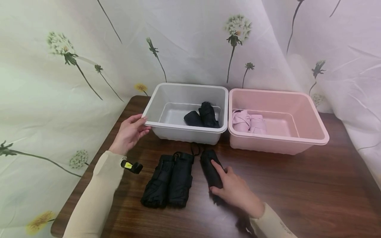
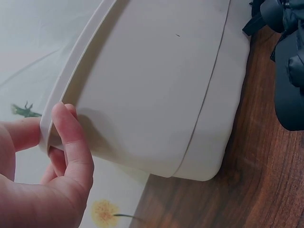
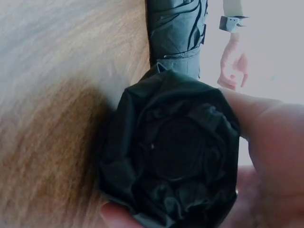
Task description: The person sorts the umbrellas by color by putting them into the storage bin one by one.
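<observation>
My left hand [image 1: 128, 135] pinches the near left corner of the grey bin [image 1: 184, 132]; in the left wrist view, thumb and fingers grip the bin's rim [image 2: 57, 99]. My right hand [image 1: 235, 190] grips a folded black umbrella [image 1: 210, 168] on the table, and its gathered end [image 3: 171, 147] fills much of the right wrist view. Two more folded black umbrellas, a left one [image 1: 157, 181] and a right one [image 1: 180, 180], lie side by side left of it. Inside the grey bin, black folded umbrellas [image 1: 208, 114] rest at the right end.
A pink bin [image 1: 279, 140] stands right beside the grey one, with pink folded umbrellas [image 1: 257, 124] at its left end. Both bins sit toward the back of the brown wooden table [image 1: 321, 191]. A white flower-print cloth [image 1: 190, 39] hangs behind and at the sides.
</observation>
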`<state>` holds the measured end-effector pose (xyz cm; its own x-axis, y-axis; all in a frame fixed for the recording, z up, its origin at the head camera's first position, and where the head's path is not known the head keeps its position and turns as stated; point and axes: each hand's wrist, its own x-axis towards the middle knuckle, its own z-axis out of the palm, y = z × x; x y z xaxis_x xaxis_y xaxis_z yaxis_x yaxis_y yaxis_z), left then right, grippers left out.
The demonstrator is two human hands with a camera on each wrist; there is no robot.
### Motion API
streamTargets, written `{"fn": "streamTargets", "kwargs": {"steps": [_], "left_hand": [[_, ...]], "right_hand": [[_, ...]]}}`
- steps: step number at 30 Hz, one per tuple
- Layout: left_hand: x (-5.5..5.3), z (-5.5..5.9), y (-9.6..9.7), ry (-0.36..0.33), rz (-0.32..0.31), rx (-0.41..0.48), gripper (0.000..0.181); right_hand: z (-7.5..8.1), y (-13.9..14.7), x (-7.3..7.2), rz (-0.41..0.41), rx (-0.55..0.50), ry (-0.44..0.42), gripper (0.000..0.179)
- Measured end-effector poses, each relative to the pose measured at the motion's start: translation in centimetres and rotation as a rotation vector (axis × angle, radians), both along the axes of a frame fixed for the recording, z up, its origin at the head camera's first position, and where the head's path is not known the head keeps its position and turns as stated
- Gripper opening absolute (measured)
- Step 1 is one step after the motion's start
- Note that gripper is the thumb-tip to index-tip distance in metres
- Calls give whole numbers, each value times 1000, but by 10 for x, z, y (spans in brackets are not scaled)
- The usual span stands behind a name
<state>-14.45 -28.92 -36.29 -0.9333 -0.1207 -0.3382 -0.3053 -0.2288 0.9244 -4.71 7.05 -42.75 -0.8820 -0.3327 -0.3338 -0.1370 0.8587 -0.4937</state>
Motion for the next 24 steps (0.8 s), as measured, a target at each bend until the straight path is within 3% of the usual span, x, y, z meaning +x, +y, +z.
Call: {"fn": "streamTargets", "kwargs": {"steps": [7,12,16,24], "left_hand": [[0,0,0,0,1,6,48],[0,0,0,-3,-3,19,44],[1,1,-1,-8,-8,6,52],[2,3,-1,-22,-13,-12,61]], "right_hand": [[9,3,2,3,-58,3,87],[25,4,4,7,-80,-1,87],[40,5,7,15,-92,15,88],[66,11,12,19,-177,235,98]]}}
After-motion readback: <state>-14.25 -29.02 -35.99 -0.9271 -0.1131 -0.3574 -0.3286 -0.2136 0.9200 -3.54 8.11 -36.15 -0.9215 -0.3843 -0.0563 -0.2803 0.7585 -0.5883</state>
